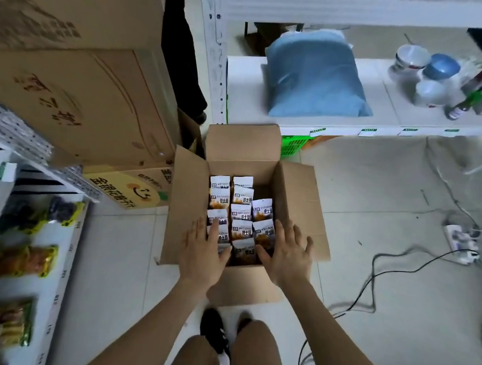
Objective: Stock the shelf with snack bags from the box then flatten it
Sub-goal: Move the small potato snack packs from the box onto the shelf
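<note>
Left edge of view: low white shelf (68,270) with a few yellow-edged packets (23,262) lying flat on it. Behind it, big brown cartons (84,93) stacked on the floor.

Centre, on the floor tiles: the box (187,207), mouth up, all four flaps folded outward. Its long axis looks to run away from the person, near wall to far wall. It holds the snack bags (242,215), white-topped, in three columns along that axis, overlapping like shingles. Printed faces are tilted up toward the camera, top seams toward the far wall. The right column stops short of the far wall.

Left hand (201,250): fingers straight and spread, lying on the bags at the near left corner, gripping nothing. Right hand (286,255): the same, fingers apart over the near right corner. The nearest middle bag sits between the two thumbs.

Step in hand, by my reading: the first scoop, with the box nearly full. Next move calls for closing both hands inward on a cluster of near bags, then lifting them clear. Flattening comes much later.

Right: taller white rack (246,84) holding a blue sack (314,74) and bowls (427,75). A power strip (459,243) and loose cables lie on the floor. Which shelf takes the bags, I cannot tell.
</note>
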`<action>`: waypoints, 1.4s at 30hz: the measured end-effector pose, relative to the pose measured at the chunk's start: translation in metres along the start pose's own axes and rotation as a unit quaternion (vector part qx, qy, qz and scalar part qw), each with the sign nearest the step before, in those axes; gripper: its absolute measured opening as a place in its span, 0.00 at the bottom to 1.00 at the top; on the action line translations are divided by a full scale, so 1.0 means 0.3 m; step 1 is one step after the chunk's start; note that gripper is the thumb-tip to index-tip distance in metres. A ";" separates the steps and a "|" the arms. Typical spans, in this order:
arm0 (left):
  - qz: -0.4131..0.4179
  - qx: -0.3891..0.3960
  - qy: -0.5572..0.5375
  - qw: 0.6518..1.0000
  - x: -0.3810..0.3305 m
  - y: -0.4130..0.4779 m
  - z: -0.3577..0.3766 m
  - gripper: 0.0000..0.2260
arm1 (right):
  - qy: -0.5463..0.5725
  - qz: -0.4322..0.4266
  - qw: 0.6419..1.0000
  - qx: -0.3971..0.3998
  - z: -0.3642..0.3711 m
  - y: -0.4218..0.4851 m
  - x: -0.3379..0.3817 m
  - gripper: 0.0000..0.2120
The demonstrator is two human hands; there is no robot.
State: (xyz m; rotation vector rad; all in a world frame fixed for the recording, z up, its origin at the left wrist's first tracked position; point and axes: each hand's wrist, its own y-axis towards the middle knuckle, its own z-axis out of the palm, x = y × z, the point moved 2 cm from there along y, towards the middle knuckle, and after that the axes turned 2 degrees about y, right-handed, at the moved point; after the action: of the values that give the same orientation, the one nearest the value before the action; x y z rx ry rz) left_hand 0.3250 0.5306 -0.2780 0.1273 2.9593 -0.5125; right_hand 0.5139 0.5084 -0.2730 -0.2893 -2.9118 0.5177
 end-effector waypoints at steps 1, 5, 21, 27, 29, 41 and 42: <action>-0.006 0.005 -0.005 1.000 0.008 0.053 0.048 0.33 | 0.004 0.002 1.000 0.009 0.039 0.048 -0.004 0.37; -0.018 0.018 -0.022 0.999 0.032 0.276 0.240 0.34 | 0.001 0.006 1.000 0.019 0.206 0.262 -0.017 0.40; -0.099 0.053 -0.123 0.986 0.153 0.880 1.031 0.36 | 0.027 -0.010 0.997 0.074 0.982 0.968 -0.070 0.39; -0.201 0.045 -0.263 0.943 0.200 1.002 1.226 0.44 | 0.059 -0.012 0.996 0.064 1.166 1.124 -0.078 0.40; -0.212 0.018 -0.300 0.930 0.206 1.032 1.259 0.46 | 0.095 0.002 0.994 0.062 1.205 1.160 -0.086 0.40; -0.304 0.045 -0.430 0.849 0.255 1.116 1.375 0.35 | 0.199 0.001 0.971 0.131 1.314 1.279 -0.134 0.36; -0.305 0.055 -0.441 0.842 0.262 1.122 1.382 0.36 | 0.212 0.007 0.966 0.147 1.324 1.281 -0.132 0.37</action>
State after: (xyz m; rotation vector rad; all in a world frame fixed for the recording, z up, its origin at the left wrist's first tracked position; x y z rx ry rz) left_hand 0.3322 0.7103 -0.7869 -0.8338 1.9924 -0.5886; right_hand 0.5346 0.7254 -0.7823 -0.3321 -2.3846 0.7719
